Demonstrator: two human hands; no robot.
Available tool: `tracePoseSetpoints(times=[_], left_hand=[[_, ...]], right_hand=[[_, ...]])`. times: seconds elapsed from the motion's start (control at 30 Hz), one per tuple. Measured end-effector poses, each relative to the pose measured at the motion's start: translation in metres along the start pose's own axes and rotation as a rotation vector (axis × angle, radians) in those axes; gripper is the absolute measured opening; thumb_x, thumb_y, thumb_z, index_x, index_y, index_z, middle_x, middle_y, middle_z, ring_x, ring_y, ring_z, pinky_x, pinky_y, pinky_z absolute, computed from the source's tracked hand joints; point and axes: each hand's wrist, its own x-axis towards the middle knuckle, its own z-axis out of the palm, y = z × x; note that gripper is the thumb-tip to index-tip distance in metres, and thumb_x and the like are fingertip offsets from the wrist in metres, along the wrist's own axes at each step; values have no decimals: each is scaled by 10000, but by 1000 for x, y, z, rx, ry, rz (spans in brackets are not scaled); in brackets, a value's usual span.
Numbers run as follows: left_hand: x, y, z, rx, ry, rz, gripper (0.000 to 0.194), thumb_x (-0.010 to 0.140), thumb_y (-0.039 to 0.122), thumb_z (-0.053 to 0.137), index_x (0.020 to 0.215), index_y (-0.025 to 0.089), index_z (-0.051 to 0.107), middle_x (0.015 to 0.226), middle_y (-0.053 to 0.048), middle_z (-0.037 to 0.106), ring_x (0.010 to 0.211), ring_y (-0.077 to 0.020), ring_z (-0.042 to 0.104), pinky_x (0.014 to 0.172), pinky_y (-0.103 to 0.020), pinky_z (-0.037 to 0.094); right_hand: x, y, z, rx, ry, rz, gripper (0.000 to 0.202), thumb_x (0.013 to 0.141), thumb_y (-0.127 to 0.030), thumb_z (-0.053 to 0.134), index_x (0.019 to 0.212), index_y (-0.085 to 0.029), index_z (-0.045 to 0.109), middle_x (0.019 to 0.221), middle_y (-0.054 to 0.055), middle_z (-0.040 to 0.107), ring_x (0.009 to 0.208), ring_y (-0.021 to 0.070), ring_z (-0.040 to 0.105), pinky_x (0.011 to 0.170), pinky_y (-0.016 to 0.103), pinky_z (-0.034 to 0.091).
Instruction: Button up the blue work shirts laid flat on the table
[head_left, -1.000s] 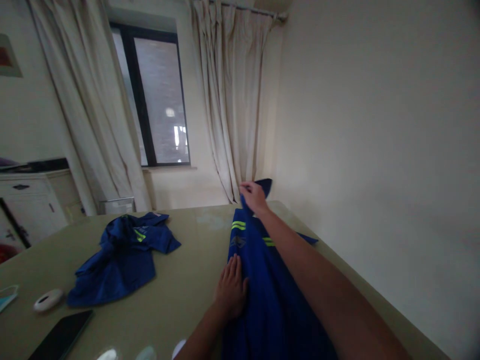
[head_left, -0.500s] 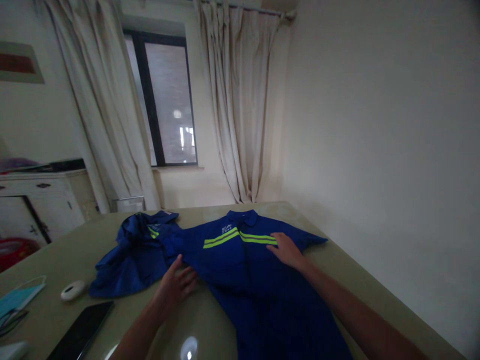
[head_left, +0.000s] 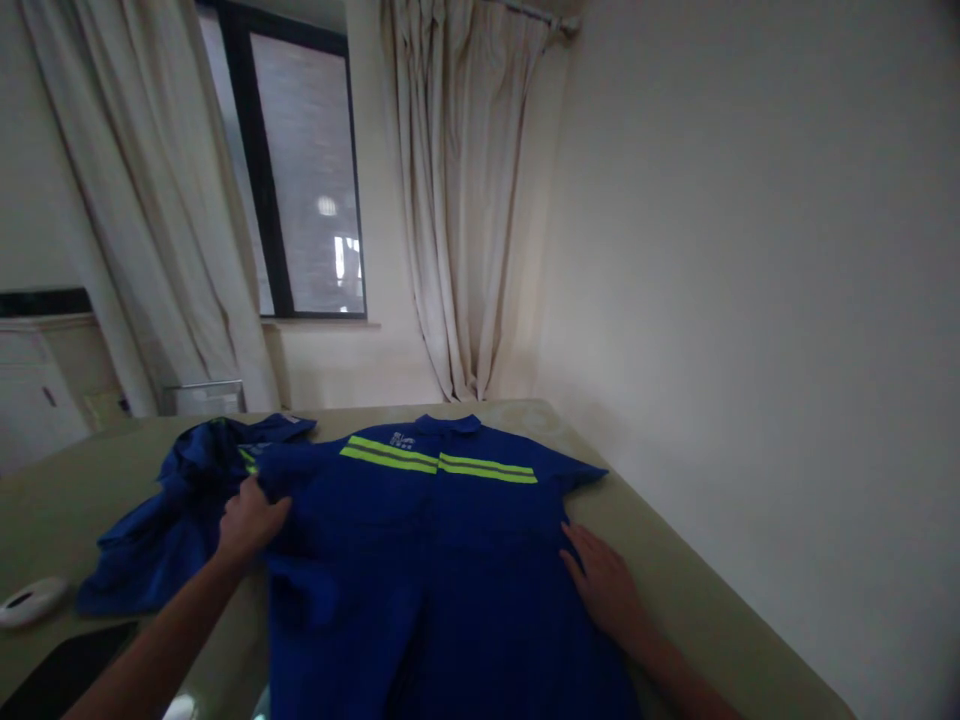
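A blue garment (head_left: 480,520) with a collar and yellow-green striped bands lies spread on the greenish table (head_left: 675,560). My left hand (head_left: 251,520) is at the garment's left side, near its sleeve, with the fingers closed; what they hold is hidden. On the right edge of the garment, below the sleeve, rests my right hand (head_left: 600,580), open, its fingers apart from the thumb. A second blue garment (head_left: 161,540) lies crumpled to the left, just beyond my left hand.
A white rounded object (head_left: 34,602) and a dark phone (head_left: 67,668) lie at the table's near left. Curtains (head_left: 457,200) hang beside a window (head_left: 307,170) behind the table. A bare wall (head_left: 735,280) runs along the right.
The view has shifted right. My left hand has moved up to the garment's left side and closed. My right hand has moved from the chest stripe down to the right edge. The garment's left side is spread wider.
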Motion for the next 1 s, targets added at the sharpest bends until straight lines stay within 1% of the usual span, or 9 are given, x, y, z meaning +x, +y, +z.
tracePoseSetpoints(times=[0.07, 0.13, 0.2, 0.33, 0.5, 0.63, 0.73, 0.83, 1.0], left_hand=[[-32, -15, 2, 15, -13, 87, 606, 861, 360, 534, 1401, 90, 482, 1317, -194, 633, 1365, -427, 473, 1130, -594, 363], [-75, -24, 9, -80, -248, 270, 548, 890, 451, 553, 1375, 195, 560, 1302, -132, 672, 1280, -347, 577, 1125, -493, 425], [-116, -29, 17, -40, -473, 410, 498, 926, 514, 553, 1388, 330, 582, 1406, -62, 635, 1314, -307, 559, 1157, -471, 404], [-152, -23, 28, 190, -514, 554, 675, 904, 513, 618, 1533, 393, 405, 1548, -46, 513, 1396, -344, 478, 1181, -558, 345], [-140, 2, 48, 312, -473, 629, 581, 1024, 489, 399, 1580, 361, 293, 1621, -24, 398, 1494, -291, 363, 1251, -554, 214], [-143, 24, 74, 326, -574, 604, 703, 973, 662, 400, 1590, 388, 205, 1668, -46, 283, 1539, -372, 232, 1221, -687, 111], [-138, 31, 88, 342, -562, 546, 735, 931, 730, 411, 1575, 419, 242, 1688, -39, 216, 1547, -443, 114, 1161, -780, 25], [-114, 29, 95, 353, -543, 492, 710, 946, 722, 360, 1573, 397, 283, 1687, -30, 230, 1549, -444, 94, 1147, -790, -3], [-65, 23, 95, 343, -530, 392, 653, 926, 683, 415, 1514, 401, 433, 1674, -50, 289, 1533, -492, 94, 1089, -840, 0]], right_hand=[[16, -2, 5, -11, 5, -27, 524, 1008, -387, 335, 1441, -208, 570, 1476, 102, 578, 1374, 281, 531, 1170, 489, 386], [36, -2, 7, -27, 0, -78, 522, 1005, -326, 321, 1435, -181, 576, 1467, 117, 583, 1366, 281, 540, 1166, 475, 392], [59, 1, 4, -61, -13, -125, 517, 989, -251, 324, 1429, -161, 579, 1465, 131, 583, 1360, 278, 546, 1161, 452, 396], [108, -1, -14, -107, -23, -113, 560, 901, -75, 331, 1394, -92, 595, 1457, 212, 567, 1339, 322, 557, 1129, 471, 408], [124, -46, -21, -64, 14, -127, 549, 930, -124, 367, 1452, -92, 535, 1522, 234, 487, 1404, 366, 471, 1161, 514, 340], [67, -97, -11, 17, -126, -302, 525, 928, -378, 552, 1431, -228, 580, 1518, 110, 534, 1385, 295, 511, 1152, 424, 399], [10, -119, -6, 120, -305, -419, 607, 908, -441, 587, 1497, -328, 492, 1627, 72, 377, 1494, 334, 343, 1230, 545, 229], [-21, -128, -4, 197, -373, -464, 683, 931, -506, 562, 1567, -376, 353, 1669, 52, 275, 1533, 347, 241, 1240, 590, 136], [3, -144, 7, 222, -329, -518, 644, 987, -475, 462, 1595, -374, 278, 1698, 32, 165, 1558, 302, 167, 1252, 537, 115]])
